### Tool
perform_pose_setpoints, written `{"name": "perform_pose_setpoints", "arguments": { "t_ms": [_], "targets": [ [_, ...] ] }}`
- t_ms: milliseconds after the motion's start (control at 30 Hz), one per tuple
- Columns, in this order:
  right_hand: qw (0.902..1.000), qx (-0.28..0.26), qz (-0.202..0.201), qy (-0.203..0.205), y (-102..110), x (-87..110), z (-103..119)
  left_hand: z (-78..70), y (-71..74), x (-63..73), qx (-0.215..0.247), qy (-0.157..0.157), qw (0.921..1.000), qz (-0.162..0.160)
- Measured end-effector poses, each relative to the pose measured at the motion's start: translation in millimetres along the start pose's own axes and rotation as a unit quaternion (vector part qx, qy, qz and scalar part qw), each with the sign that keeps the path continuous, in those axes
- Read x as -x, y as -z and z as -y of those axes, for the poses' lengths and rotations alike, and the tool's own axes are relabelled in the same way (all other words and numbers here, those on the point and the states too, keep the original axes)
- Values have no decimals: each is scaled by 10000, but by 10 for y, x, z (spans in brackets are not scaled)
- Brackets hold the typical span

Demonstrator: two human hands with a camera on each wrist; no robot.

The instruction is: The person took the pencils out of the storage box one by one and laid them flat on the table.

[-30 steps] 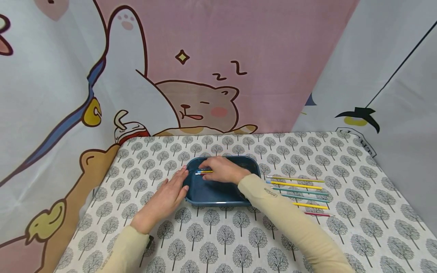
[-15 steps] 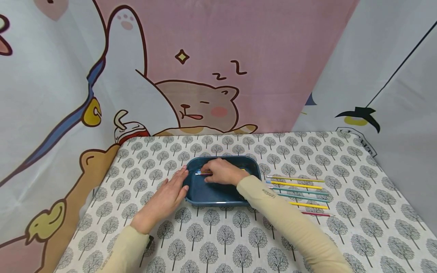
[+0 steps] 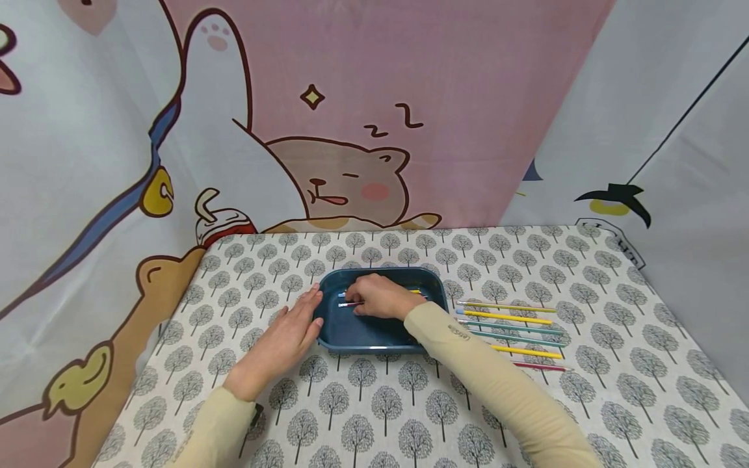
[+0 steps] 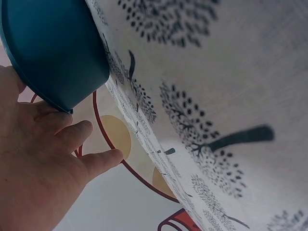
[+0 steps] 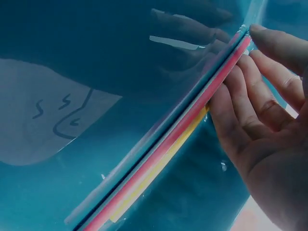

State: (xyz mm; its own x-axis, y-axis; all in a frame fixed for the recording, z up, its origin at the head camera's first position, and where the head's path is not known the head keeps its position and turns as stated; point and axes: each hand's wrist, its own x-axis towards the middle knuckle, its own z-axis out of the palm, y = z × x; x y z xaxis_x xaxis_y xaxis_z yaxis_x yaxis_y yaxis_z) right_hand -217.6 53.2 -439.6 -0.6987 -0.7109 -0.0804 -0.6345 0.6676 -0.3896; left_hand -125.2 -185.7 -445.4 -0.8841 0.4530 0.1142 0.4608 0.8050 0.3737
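Observation:
A dark blue tray lies on the table in the head view. Along its left rim rests my left hand, fingers extended; the left wrist view has the fingers touching the tray wall. Inside the tray is my right hand, palm down. Between thumb and fingers it pinches a red pencil near one end, seen in the right wrist view. Close beside that one, a yellow pencil lies in the tray, partly hidden behind the hand in the head view. The shiny tray floor mirrors the red pencil.
Right of the tray, several pencils lie side by side on the tree-print cloth, among them a yellow pencil, a green pencil and a red pencil. The right sleeve passes over some ends. Printed curtains stand behind.
Within the tray, my right hand has shifted slightly toward the near side with the red pencil, which now lies farther from the yellow one. My left hand has stayed in place.

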Motion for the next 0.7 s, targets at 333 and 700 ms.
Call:
{"name": "perform_pose_setpoints", "arguments": {
  "t_ms": [333,700],
  "targets": [
    [9998,-10,-31,180,-18,0,-31,-9,0,4,24,20,10000,-30],
    [9998,-158,103,29,-25,-3,-32,-14,6,3,6,36,10000,-2]
  ]
}}
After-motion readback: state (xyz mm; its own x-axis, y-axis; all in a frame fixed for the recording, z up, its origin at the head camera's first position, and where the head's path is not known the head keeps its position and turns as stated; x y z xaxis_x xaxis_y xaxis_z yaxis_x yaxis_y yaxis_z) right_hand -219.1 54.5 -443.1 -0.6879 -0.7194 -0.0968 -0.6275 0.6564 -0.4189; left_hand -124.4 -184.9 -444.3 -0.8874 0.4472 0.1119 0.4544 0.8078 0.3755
